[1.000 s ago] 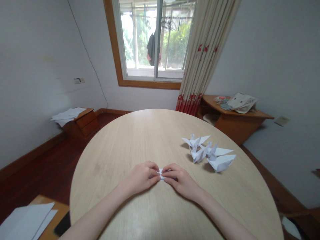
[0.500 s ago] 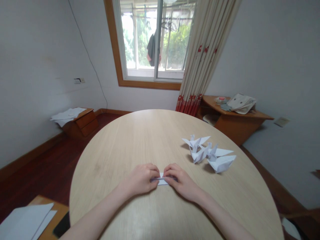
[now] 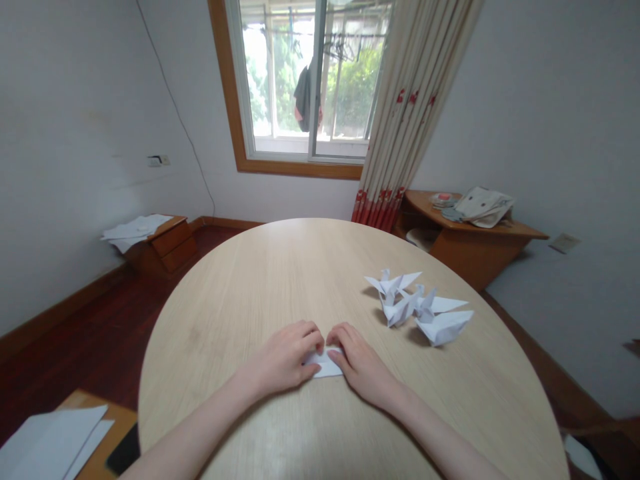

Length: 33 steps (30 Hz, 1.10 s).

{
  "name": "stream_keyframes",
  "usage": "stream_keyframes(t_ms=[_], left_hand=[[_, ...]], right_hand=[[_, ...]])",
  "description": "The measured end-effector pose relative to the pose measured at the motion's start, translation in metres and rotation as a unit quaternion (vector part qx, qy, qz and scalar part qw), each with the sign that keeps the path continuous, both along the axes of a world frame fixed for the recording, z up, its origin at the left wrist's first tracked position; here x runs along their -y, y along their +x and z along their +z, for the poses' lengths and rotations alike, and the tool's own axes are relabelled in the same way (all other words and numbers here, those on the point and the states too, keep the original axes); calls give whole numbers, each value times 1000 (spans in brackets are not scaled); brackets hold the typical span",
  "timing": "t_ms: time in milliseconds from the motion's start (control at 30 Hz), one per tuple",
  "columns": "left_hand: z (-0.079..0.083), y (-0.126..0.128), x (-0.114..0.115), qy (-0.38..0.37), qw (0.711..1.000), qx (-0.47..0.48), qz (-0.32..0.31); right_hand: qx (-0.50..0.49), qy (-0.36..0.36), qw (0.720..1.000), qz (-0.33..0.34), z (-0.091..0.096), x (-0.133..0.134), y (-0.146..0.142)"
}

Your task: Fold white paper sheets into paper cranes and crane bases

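A small, flat piece of folded white paper (image 3: 327,366) lies on the round, pale wood-grain tabletop (image 3: 240,280), between the person's left grip (image 3: 287,355) and right grip (image 3: 361,363) and touching both. It looks smooth and crisp, with a faint line running across it and a straight near edge. That edge runs from one grip towards the other, and its long axis seems to go the same way, though I can't be sure, since both ends are covered. The two grips are alike: fingers curled around the far side, the thumb a little apart from them and resting on the paper. Whether either one pinches it or only presses it down, I can't tell. Beyond the right grip and off to its right sits a cluster of white folded-paper birds (image 3: 444,329), overlapping so much that their count is hard to make out.
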<state>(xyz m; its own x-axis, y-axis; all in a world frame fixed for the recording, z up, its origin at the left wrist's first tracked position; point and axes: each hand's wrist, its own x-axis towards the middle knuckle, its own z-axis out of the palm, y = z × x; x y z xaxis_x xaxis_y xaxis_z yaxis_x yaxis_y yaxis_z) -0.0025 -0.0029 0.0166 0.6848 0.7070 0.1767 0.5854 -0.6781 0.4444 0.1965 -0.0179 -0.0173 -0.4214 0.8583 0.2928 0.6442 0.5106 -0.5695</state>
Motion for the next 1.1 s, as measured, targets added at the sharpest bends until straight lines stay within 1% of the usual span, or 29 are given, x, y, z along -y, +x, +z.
stream_keyframes(t_ms=[67,233,300,433,567,667,767,933,1033,1100], left_hand=[[-2,0,-1,17,1000,-3,-6],[-9,-1,-3,50,999,-17,-3],[-11,-1,-4,57,998,-19,-6],[-12,2,-3,60,998,-13,-17],[-10,3,2,34,999,-28,-15],[-6,2,6,12,999,-52,-11],[-4,1,7,11,997,-68,-18],[-5,1,4,46,993,-109,-30],[-9,2,2,81,989,-122,-21],[-11,2,1,97,987,-126,-11]], right_hand=[[0,8,1000,-4,1,-1,0],[59,45,997,-14,3,-1,0],[48,45,998,-9,3,-1,0],[-1,22,1000,19,-2,-3,1],[-34,-28,999,26,-5,-4,3],[-55,-66,996,25,-3,-4,5],[-65,-92,993,26,0,-4,7],[-66,-95,993,5,3,-5,6],[-63,-88,994,-5,2,-6,5],[-54,-69,996,-5,1,-7,5]])
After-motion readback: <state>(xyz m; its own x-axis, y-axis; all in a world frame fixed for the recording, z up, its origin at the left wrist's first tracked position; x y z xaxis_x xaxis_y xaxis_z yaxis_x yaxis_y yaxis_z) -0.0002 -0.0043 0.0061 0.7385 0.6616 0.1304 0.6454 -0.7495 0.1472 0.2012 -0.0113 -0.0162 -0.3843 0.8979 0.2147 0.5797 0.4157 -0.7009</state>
